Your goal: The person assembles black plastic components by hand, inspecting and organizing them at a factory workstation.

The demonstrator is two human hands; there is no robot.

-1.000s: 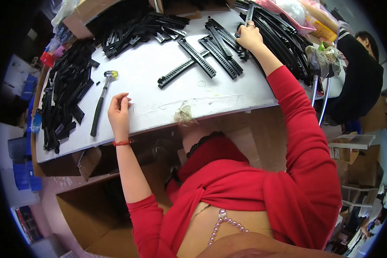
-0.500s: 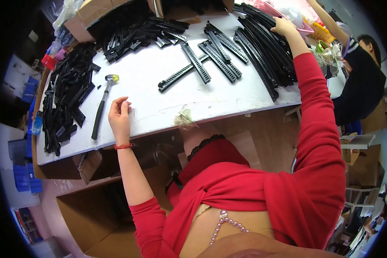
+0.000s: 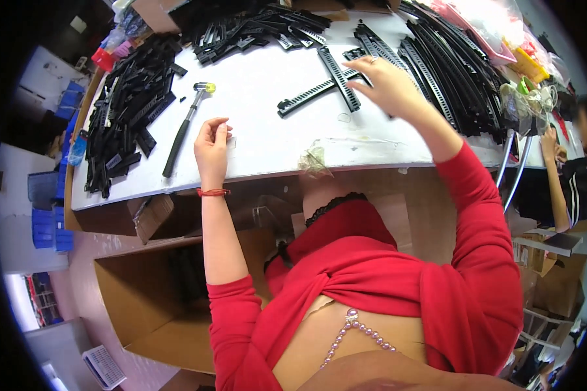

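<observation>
My right hand [image 3: 390,88] hovers over the middle right of the white table [image 3: 261,78], fingers spread with nothing seen in them. It partly covers several black slotted plastic strips. Beside its fingertips, one black slotted strip [image 3: 340,79] lies across another strip [image 3: 306,99]. At the table's near edge my left hand [image 3: 212,146] rests with fingers curled in, and no object shows in it. Left of that hand lies a small hammer [image 3: 184,133] with a yellow head and a black handle.
Short black plastic pieces [image 3: 127,107] are heaped at the left, with another heap [image 3: 254,31] at the back. Long black strips [image 3: 466,75] are stacked at the right, near a pink basket [image 3: 479,36]. A cardboard box [image 3: 137,306] stands below. Another person [image 3: 577,169] is at the right.
My right hand has come away from the stack of long strips, moving left and nearer to me, over the loose strips. The left hand stays curled at the table edge. The view has shifted.
</observation>
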